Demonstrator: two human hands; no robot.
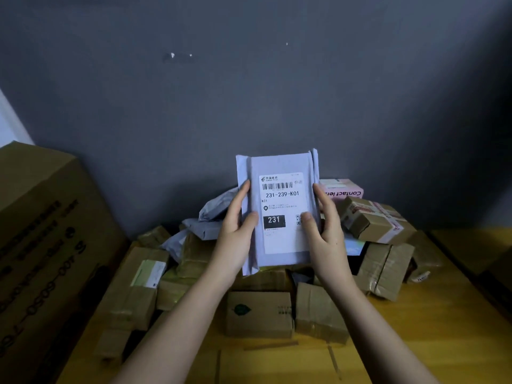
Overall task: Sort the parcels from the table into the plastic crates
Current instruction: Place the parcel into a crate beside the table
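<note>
A pale mailer (pixel 279 209) is held upright above the parcel pile (pixel 260 284) on the table (pixel 443 342), its label facing near. It is gripped at its left edge by the left hand (pixel 235 231) and at its right edge by the right hand (pixel 327 234), thumbs on the label. A large carton (pixel 47 231) stands at far left.

Two hands (pixel 235 231) (pixel 327 231), one raised grey parcel (pixel 279 164), one pink box (pixel 343 188), one large carton (pixel 41 217).
</note>
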